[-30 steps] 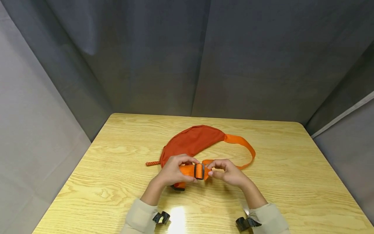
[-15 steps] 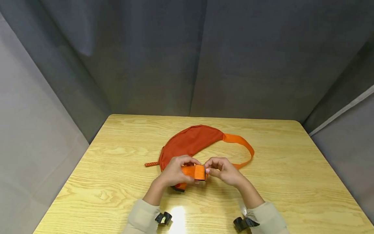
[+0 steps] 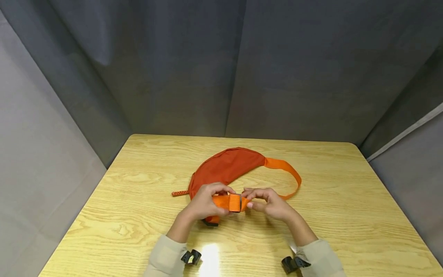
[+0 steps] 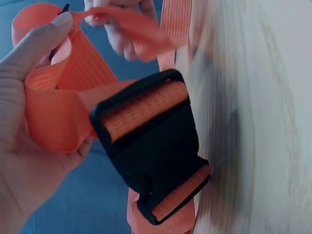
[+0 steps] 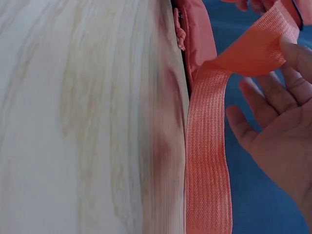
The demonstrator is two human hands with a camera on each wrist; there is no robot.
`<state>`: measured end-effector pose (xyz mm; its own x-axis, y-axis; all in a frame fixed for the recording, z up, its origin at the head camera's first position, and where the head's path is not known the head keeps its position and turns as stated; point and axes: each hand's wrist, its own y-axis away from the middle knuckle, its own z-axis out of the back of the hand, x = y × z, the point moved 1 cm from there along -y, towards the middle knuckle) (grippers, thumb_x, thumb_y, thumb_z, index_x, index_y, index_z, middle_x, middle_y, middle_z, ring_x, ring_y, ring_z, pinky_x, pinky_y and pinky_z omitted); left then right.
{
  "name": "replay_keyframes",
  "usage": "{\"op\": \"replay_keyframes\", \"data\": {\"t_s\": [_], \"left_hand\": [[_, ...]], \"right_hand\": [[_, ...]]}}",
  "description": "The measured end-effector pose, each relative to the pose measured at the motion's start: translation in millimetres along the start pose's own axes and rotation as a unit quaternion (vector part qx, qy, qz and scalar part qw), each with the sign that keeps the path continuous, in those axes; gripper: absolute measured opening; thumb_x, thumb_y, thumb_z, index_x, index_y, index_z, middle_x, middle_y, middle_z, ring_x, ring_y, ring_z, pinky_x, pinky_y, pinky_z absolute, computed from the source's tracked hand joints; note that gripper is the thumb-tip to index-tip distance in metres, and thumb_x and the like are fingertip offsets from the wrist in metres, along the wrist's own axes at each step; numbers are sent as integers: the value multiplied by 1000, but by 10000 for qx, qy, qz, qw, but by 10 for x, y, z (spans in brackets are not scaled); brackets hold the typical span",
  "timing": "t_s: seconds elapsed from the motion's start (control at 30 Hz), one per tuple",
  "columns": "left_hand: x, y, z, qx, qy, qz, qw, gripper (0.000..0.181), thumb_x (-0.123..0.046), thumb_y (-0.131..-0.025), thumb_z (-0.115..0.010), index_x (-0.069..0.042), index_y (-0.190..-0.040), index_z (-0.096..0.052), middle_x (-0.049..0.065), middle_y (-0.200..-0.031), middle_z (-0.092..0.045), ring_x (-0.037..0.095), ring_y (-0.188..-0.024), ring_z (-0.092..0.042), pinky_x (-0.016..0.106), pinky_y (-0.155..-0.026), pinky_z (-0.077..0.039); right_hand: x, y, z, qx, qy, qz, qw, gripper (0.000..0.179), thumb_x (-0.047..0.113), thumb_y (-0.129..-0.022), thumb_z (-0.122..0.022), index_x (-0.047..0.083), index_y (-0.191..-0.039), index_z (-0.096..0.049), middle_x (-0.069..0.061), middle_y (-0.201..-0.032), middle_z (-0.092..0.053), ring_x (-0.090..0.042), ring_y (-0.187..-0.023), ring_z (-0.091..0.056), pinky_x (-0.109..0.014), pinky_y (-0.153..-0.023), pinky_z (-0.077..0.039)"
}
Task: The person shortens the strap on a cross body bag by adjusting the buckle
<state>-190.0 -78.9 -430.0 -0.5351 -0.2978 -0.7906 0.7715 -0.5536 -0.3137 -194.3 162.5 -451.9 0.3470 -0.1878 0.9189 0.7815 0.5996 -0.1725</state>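
A red waist bag point(image 3: 226, 167) lies on the table, its orange strap point(image 3: 283, 166) curving round to the right and back to both hands. My left hand point(image 3: 206, 202) grips the strap beside a black slide adjuster point(image 3: 240, 201), where the webbing makes a loop. With thumb and fingers my right hand point(image 3: 268, 204) pinches the strap just right of the adjuster; the right wrist view shows the webbing point(image 5: 258, 46) twisted there. In the left wrist view, a black side-release buckle point(image 4: 156, 141), its halves joined, hangs below the left hand with webbing threaded through both ends.
The wooden table point(image 3: 346, 200) extends to both sides of the bag. A patterned cord zip pull point(image 3: 180, 193) sticks out from the bag's left end. Dark grey curtains point(image 3: 180, 69) stand behind the table, paler ones at the sides.
The right hand moved in against the adjuster, then back slightly right, the strap in its fingers. The webbing loop now covers more of the adjuster's left part. The bag stays in place.
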Motion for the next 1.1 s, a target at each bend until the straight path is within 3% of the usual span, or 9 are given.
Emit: {"op": "replay_keyframes", "data": {"t_s": [0.13,0.23,0.33,0.57,0.73,0.87,1.03,1.1], "left_hand": [[1,-3,14,-6,7,57,10000,44,-7,-62,-83,-17,-102,-67,-11,-89,-61,10,-77,-56,28,-65,-49],[11,-10,6,-19,-6,45,10000,44,-6,-62,-82,-16,-101,-67,-11,-89,-61,9,-77,-55,29,-66,-49],[20,-24,-16,-18,4,-28,10000,43,-6,-62,-83,-15,-101,-67,-11,-90,-62,9,-78,-56,31,-68,-49],[24,-51,-58,6,64,-57,10000,44,-10,-61,-87,-16,-101,-68,-10,-90,-61,10,-79,-55,33,-70,-49],[24,-43,-55,-59,-81,10,9999,45,-12,-61,-88,-15,-101,-67,-11,-91,-61,10,-81,-55,30,-73,-48],[26,-36,-48,-142,-236,-3,9996,45,-15,-61,-88,-15,-102,-68,-10,-95,-62,10,-85,-55,28,-76,-46],[38,-36,-47,-159,-278,87,9994,45,-20,-63,-87,-17,-103,-68,-11,-95,-62,9,-86,-54,29,-75,-46],[40,-37,-51,-157,-250,144,9995,45,-20,-63,-87,-16,-104,-68,-10,-94,-61,9,-86,-55,29,-74,-47]], "right_hand": [[5,40,15,-174,-198,44,9996,4,4,-88,-63,3,-90,-66,-8,-89,-65,-23,-84,-60,-38,-74,-48],[19,41,-2,-230,-512,170,9983,7,0,-89,-60,-2,-93,-65,-9,-77,-62,-13,-64,-53,-29,-55,-46],[32,17,-39,-267,-818,284,9959,8,-1,-89,-59,-4,-95,-64,-9,-75,-61,-8,-60,-49,-26,-50,-43],[43,-11,-94,-283,-981,210,9945,10,-2,-89,-58,-7,-97,-61,-10,-80,-62,-11,-66,-54,-23,-55,-46],[107,21,-95,-389,-50,147,9991,28,-1,-85,-64,-2,-113,-60,-9,-98,-62,-21,-87,-58,-37,-72,-50],[295,29,-136,-507,1024,354,9928,46,-1,-78,-73,1,-120,-56,-8,-106,-61,-27,-94,-57,-49,-78,-46],[298,18,-181,-731,1532,694,9831,54,0,-71,-78,4,-119,-55,-1,-103,-62,-20,-91,-57,-44,-76,-48],[183,10,-183,-822,1569,800,9809,54,7,-70,-81,10,-118,-56,5,-101,-62,-13,-89,-56,-39,-75,-48]]}}
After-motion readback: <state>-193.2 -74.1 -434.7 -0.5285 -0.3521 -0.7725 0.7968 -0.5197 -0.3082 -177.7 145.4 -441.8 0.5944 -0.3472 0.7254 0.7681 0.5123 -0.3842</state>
